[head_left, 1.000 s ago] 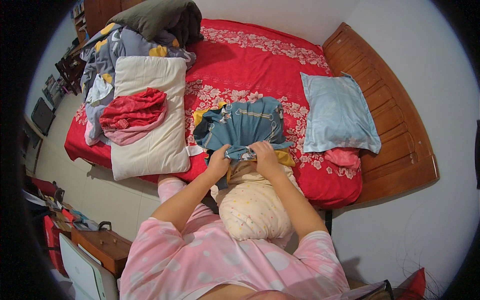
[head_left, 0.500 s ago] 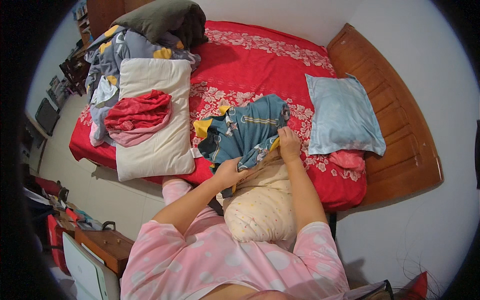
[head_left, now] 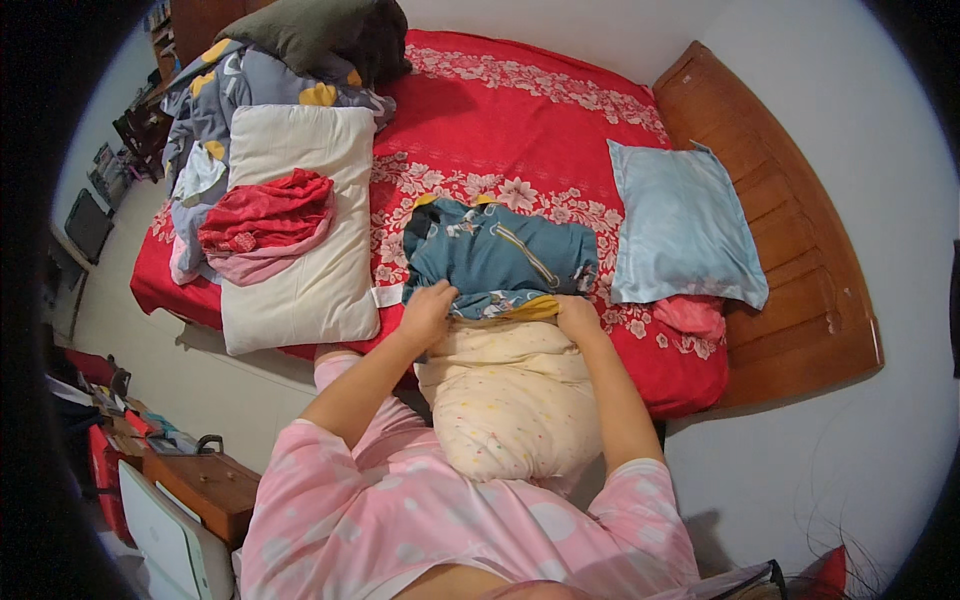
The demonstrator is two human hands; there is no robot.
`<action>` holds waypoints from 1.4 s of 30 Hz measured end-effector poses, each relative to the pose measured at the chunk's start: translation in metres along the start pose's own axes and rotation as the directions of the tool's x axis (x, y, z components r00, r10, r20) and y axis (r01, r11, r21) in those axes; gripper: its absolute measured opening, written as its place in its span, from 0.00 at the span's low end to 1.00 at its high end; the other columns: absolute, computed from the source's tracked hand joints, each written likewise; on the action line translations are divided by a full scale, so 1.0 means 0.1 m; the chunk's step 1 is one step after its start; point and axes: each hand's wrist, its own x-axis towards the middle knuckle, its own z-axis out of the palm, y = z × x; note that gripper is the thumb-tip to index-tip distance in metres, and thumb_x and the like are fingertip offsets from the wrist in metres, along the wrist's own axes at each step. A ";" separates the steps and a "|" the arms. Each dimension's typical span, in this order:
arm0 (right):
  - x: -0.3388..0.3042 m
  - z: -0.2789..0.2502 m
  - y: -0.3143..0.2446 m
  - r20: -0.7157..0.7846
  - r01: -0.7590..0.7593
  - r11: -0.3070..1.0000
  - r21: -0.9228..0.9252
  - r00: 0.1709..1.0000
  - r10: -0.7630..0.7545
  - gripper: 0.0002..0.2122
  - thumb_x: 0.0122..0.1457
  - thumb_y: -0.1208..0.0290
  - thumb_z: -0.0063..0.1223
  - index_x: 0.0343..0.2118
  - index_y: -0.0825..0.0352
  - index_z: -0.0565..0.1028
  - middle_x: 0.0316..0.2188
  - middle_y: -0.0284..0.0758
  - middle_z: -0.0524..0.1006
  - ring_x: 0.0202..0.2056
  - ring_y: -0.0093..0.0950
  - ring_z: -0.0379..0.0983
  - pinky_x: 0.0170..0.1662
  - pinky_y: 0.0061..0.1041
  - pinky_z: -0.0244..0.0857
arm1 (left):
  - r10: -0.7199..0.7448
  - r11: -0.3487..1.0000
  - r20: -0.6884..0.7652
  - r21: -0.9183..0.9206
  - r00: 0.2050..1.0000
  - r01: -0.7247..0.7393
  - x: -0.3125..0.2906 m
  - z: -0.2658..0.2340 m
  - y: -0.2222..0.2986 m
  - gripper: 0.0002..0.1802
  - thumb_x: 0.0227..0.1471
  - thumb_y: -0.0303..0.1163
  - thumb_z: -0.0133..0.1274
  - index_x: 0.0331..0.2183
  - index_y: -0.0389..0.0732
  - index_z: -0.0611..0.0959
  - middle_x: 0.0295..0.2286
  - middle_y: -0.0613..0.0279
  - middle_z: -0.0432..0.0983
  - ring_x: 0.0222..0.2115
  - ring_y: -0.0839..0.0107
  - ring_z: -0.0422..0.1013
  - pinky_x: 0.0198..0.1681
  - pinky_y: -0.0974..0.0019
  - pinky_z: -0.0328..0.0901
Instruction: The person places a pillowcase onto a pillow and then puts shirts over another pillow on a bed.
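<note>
A teal pillowcase (head_left: pixel 485 248) with yellow trim and a printed pattern lies on the bed in front of me. Its near opening edge is gripped at the left corner by my left hand (head_left: pixel 428 314) and at the right by my right hand (head_left: pixel 579 320). Both hands have their fingers closed on the cloth. Between my forearms a plump cream pillow (head_left: pixel 515 410) with small coloured dots rests against my lap and the bed edge. Its far end meets the pillowcase opening; how much of it is inside, I cannot tell.
A red floral sheet (head_left: pixel 500 100) covers the bed. To the left lies a white pillow (head_left: pixel 300 310) topped with crumpled red cloth (head_left: pixel 265 215), beside a grey quilt (head_left: pixel 205 100). A light blue pillow (head_left: pixel 685 225) is near the wooden headboard (head_left: pixel 790 200) at right.
The pillowcase has been spread straighter, its opening now stretched sideways between my hands. My left hand moved left and away from me; my right hand came slightly nearer. The cream pillow shows more fully.
</note>
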 end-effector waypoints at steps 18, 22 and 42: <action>-0.03 0.20 -0.08 0.072 -0.175 0.978 0.110 0.983 0.168 0.25 0.48 0.73 0.52 0.51 0.64 0.62 0.49 0.46 0.65 0.50 0.44 0.63 0.51 0.36 0.59 | -0.147 0.976 0.035 -0.157 0.989 0.150 -0.23 0.47 -1.03 0.26 0.36 0.19 0.52 0.44 0.37 0.73 0.50 0.49 0.64 0.50 0.51 0.61 0.52 0.60 0.59; 0.07 0.00 -0.56 -0.092 -0.096 0.995 0.036 0.991 0.099 0.30 0.47 0.71 0.54 0.56 0.62 0.58 0.55 0.44 0.59 0.55 0.43 0.56 0.56 0.39 0.52 | -0.164 0.948 0.035 -0.269 0.986 0.168 -0.29 0.42 -1.01 0.29 0.35 0.20 0.54 0.45 0.38 0.71 0.49 0.50 0.63 0.51 0.52 0.61 0.53 0.61 0.58; 0.54 0.90 -2.08 -0.020 0.242 0.913 -0.328 0.965 -0.262 0.39 0.45 0.64 0.56 0.61 0.56 0.51 0.63 0.42 0.43 0.63 0.46 0.41 0.61 0.51 0.34 | -0.230 0.870 0.051 -0.436 0.972 0.229 -0.28 0.35 -1.04 0.28 0.36 0.28 0.57 0.43 0.34 0.69 0.40 0.46 0.67 0.44 0.49 0.64 0.47 0.58 0.60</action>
